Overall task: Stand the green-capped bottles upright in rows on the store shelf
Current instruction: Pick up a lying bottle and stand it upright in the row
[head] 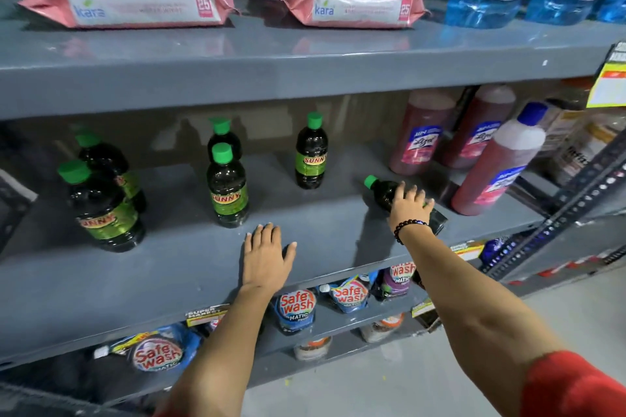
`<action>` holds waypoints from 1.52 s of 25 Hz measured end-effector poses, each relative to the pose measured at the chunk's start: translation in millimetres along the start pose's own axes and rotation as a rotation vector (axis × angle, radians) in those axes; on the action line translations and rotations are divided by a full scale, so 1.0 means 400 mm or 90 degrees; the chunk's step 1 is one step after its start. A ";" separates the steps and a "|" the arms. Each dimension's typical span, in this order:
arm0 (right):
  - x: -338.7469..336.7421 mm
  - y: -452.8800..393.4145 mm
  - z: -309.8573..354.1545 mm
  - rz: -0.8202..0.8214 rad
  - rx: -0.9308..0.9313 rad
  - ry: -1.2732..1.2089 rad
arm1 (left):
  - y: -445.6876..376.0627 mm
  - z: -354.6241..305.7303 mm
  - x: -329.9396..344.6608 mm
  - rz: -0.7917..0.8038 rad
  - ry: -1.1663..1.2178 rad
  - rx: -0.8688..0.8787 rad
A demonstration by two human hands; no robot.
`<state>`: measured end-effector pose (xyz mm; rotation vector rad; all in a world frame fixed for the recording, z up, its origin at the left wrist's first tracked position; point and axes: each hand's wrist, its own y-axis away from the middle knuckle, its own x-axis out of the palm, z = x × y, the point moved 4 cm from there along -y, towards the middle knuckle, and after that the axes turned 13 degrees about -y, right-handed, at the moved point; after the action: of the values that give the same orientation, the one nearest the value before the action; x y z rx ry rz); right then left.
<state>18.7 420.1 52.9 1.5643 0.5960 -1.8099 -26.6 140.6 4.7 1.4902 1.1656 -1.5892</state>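
Nearest the camera, the left hand [266, 256] is lying flat and spread on the bare front of the grey shelf [169, 281], holding nothing. A little farther in and to the right, the right hand [410, 205], wearing a dark bead bracelet [406, 227], is draping over the fallen bottle [381, 191]; the fingers [418, 196] are curling across its body, though whether they are gripping firmly cannot be told. This bottle is lying on its side, its green cap [370, 181] pointing left and back. It is looking like smooth, rigid plastic full of dark liquid, so it is probably moderately heavy and a bit slippery; wrapping the hand around the labelled middle seems the surest hold for tipping it upright. Beyond, five standing bottles [311, 156] are waiting in loose front-to-back pairs, with pink cleaner bottles [423, 135] standing at the right.
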 end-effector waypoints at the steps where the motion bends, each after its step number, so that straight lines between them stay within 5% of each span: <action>1: -0.004 -0.005 -0.001 -0.007 -0.004 0.009 | -0.001 -0.001 0.000 -0.003 -0.001 -0.005; 6: -0.051 -0.001 0.054 -0.017 0.047 -0.197 | -0.002 -0.002 -0.001 0.003 0.004 -0.013; 11: -0.109 0.017 0.192 0.056 -0.105 -0.611 | 0.002 -0.002 -0.002 0.013 0.001 -0.012; 19: -0.053 0.004 0.282 0.265 -0.111 -0.744 | 0.003 0.003 0.000 0.019 0.019 -0.013; 23: -0.123 0.031 0.301 0.237 -0.106 -0.815 | -0.001 0.000 0.000 0.013 0.009 -0.003; 25: -0.199 0.044 0.322 0.054 -0.136 -0.765 | -0.002 0.000 0.000 0.013 0.006 -0.002; 27: -0.262 0.056 0.350 -0.067 -0.209 -0.542 | -0.002 0.001 0.001 0.015 0.003 -0.001; 31: -0.298 0.045 0.383 0.009 -0.311 -0.330 | -0.002 0.003 0.007 0.027 -0.003 0.012; 35: -0.291 0.060 0.381 0.130 -0.360 -0.413 | -0.002 0.004 0.007 0.031 -0.010 0.015; 38: -0.282 0.073 0.376 0.062 -0.337 -0.445 | -0.003 0.005 0.010 0.035 -0.011 0.019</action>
<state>-54.7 314.2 192.9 0.5480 0.5721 -1.7765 -29.1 139.8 1.1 1.5112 1.0868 -1.5863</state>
